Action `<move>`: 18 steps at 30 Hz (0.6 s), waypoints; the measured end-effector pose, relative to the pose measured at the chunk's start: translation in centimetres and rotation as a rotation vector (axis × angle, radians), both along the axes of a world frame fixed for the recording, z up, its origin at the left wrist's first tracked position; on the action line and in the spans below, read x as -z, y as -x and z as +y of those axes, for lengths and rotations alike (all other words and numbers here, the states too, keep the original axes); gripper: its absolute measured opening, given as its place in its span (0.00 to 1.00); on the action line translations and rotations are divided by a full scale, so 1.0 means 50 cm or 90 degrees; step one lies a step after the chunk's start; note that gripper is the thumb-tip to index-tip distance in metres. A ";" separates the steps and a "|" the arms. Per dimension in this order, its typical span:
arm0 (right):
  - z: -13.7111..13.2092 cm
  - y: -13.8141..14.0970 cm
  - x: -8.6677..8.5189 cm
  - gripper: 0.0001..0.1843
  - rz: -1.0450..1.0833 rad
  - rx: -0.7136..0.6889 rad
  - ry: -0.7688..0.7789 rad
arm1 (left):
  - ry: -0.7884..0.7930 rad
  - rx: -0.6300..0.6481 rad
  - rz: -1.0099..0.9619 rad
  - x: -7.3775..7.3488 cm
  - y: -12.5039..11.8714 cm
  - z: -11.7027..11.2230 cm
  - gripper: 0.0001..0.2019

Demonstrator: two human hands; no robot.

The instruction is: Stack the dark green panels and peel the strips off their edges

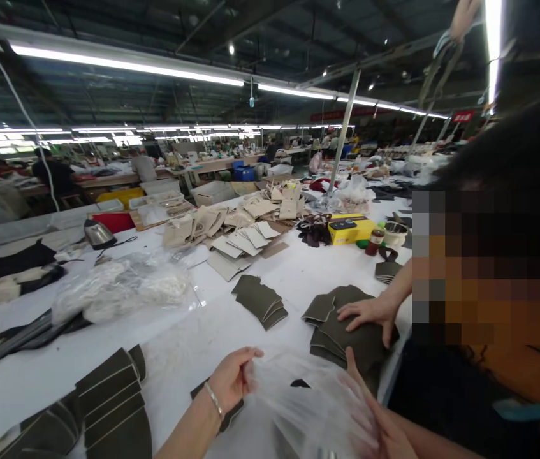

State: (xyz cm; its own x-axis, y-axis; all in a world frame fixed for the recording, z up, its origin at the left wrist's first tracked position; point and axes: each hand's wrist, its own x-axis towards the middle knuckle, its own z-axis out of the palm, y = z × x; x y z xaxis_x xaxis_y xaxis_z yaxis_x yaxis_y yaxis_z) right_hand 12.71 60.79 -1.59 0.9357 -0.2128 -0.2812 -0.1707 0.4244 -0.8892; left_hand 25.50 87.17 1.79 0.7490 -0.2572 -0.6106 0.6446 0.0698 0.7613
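No wording can be read for certain. 1 small red sign point(463, 116) at the upper right bears a row of pale characters, too small and blurred to make out. 1 long red banner point(334, 116) on the far side of the hall is dim, and any lettering on it is illegible. On the table, 1 yellow box point(358, 231) has a dark printed picture on its side; any brand or number there is too small to read.
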 end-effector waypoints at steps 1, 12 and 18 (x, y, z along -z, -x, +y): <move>-0.002 -0.012 0.018 0.21 -0.037 0.011 0.116 | -0.029 0.025 -0.014 0.010 -0.012 0.006 0.13; -0.035 -0.250 0.154 0.13 -0.029 0.100 0.618 | -0.546 0.110 -0.233 0.163 -0.413 0.084 0.28; -0.089 -0.240 0.231 0.19 0.042 -0.002 0.356 | -0.593 0.137 -0.233 0.286 -0.619 0.028 0.32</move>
State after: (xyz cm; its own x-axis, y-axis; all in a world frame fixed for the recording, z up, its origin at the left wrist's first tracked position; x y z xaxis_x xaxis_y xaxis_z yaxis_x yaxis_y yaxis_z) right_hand 24.72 56.32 -13.15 0.9206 -0.3441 -0.1846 -0.2343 -0.1086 -0.9661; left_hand 56.45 88.58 -12.53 0.9238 0.0512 -0.3795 0.2904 -0.7397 0.6070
